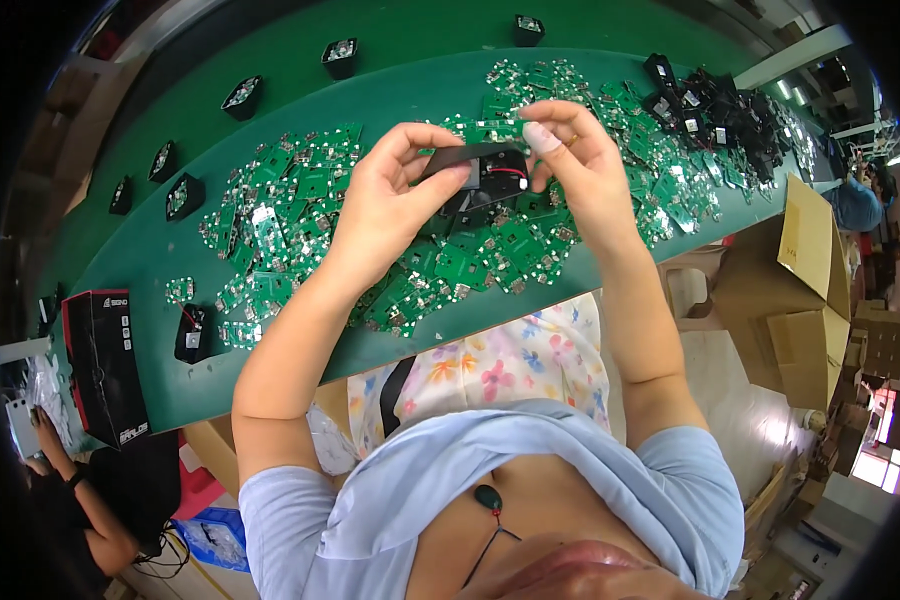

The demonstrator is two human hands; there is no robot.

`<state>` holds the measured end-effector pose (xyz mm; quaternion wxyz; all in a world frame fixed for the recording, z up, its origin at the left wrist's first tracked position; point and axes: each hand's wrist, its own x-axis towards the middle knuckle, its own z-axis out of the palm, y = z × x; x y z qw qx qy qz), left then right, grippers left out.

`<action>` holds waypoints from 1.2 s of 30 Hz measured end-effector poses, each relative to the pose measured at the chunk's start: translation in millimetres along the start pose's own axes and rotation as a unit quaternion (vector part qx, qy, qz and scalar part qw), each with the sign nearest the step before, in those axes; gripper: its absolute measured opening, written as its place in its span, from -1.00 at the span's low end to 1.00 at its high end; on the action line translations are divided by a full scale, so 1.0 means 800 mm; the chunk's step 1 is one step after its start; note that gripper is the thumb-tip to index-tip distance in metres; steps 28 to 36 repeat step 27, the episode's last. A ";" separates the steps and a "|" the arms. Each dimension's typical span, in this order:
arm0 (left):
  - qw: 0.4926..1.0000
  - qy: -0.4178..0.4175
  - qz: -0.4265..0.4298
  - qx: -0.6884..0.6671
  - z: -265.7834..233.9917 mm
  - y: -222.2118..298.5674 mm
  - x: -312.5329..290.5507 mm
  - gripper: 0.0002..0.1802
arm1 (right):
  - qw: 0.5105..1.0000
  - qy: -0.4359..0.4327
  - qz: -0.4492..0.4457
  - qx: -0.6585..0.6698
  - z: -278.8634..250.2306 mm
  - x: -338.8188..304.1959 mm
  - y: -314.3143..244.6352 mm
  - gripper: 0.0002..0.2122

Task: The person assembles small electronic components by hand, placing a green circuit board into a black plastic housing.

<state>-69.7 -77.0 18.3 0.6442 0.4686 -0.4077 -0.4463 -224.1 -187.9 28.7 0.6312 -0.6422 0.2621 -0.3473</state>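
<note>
A black plastic housing (484, 180) is held up over the bench, tilted, with a red wire and a small white connector showing inside it. My left hand (395, 195) is closed on its left end, the thumb along the near edge. At the housing's right end is my right hand (592, 175), with thumb and fingers curled together. What lies between those fingertips, if anything, cannot be made out. Below and around both hands, many loose green circuit boards (480, 258) are heaped on the green bench top (160, 285).
Black housings with wires (710, 110) are piled at the far right. One housing (191, 333) stands at the near left beside a black and red box (105, 365). Several more (242, 97) stand along the far green strip. Cardboard boxes (785, 300) stand right; another person's hand (45, 430) shows at far left.
</note>
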 end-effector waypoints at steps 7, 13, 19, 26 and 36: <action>0.998 0.036 -0.034 -0.040 0.003 0.003 -0.009 -0.79 | 0.993 -0.092 0.056 -0.047 0.000 -0.009 0.005 -0.86; 0.997 0.059 -0.025 -0.032 -0.002 0.000 -0.007 -0.76 | 0.975 0.136 -0.174 0.037 0.019 -0.034 -0.002 -0.74; 0.998 0.062 0.011 -0.008 0.000 -0.003 -0.011 -0.75 | 0.966 0.113 -0.234 -0.010 0.051 -0.048 -0.006 -0.74; 0.996 0.071 0.040 0.033 0.000 -0.004 -0.009 -0.75 | 0.970 0.128 -0.206 0.024 0.053 -0.038 0.001 -0.74; 0.997 0.069 0.037 0.019 0.000 -0.006 -0.009 -0.75 | 0.970 0.128 -0.206 0.024 0.053 -0.037 0.001 -0.74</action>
